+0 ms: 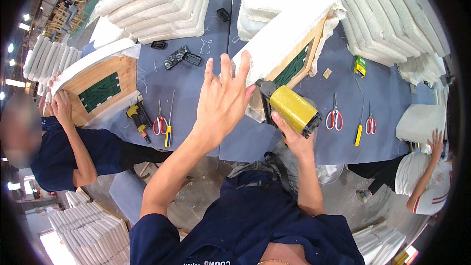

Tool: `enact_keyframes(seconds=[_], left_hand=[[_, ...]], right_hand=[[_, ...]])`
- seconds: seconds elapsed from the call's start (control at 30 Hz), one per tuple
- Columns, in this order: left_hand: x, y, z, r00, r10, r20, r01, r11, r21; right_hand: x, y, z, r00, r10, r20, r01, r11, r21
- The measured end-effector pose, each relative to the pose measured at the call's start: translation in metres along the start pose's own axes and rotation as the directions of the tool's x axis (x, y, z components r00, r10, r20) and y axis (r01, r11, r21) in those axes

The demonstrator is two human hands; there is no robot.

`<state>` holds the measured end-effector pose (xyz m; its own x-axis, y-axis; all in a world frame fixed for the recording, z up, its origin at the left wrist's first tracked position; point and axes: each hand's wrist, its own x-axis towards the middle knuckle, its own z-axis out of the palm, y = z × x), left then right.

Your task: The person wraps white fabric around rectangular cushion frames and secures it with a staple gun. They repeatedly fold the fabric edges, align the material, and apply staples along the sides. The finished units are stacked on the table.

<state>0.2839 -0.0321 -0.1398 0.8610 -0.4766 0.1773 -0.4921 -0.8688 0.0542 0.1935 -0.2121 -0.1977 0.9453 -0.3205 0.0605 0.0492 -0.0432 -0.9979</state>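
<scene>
In front of me a seat cushion covered in white fabric stands tilted, its wooden frame and green webbing facing me. My left hand is spread over the cushion's left end, its fingers stretched out and holding nothing. Whether the fingertips press on the fabric, I cannot tell. In my right hand is a yellow and black staple gun, gripped by its handle. The gun's nose is close to my left thumb and the cushion's lower left corner, and my left hand partly hides that spot.
Red-handled scissors and a yellow-handled screwdriver lie on the blue-grey table. A dark patterned tool rests farther back. Stacks of white cushions line the far side. Co-workers stand left and right.
</scene>
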Motion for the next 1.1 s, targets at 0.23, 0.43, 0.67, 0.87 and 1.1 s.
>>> enact_keyframes(seconds=[0.23,0.43,0.67,0.87,1.1], left_hand=[[-0.004,0.011,-0.001,1.000,-0.004,0.004,0.004,0.996,-0.087],[-0.007,0.012,0.005,0.998,0.024,-0.061,-0.028,0.997,-0.065],[-0.020,0.022,0.002,0.988,0.095,-0.124,-0.109,0.987,-0.117],[-0.057,0.041,0.056,0.870,0.253,-0.423,-0.295,0.955,-0.037],[-0.063,0.069,0.086,0.729,0.290,-0.620,-0.357,0.934,0.017]], right_hand=[[-0.002,0.016,-0.019,0.972,-0.151,0.183,0.193,0.951,-0.240],[-0.011,0.013,-0.018,0.966,-0.119,0.231,0.178,0.950,-0.255],[-0.017,0.003,-0.033,0.945,-0.149,0.290,0.235,0.928,-0.290],[-0.036,0.053,-0.145,0.948,0.294,-0.121,-0.314,0.922,-0.226],[-0.026,0.214,-0.289,0.977,0.126,-0.173,-0.209,0.733,-0.648]])
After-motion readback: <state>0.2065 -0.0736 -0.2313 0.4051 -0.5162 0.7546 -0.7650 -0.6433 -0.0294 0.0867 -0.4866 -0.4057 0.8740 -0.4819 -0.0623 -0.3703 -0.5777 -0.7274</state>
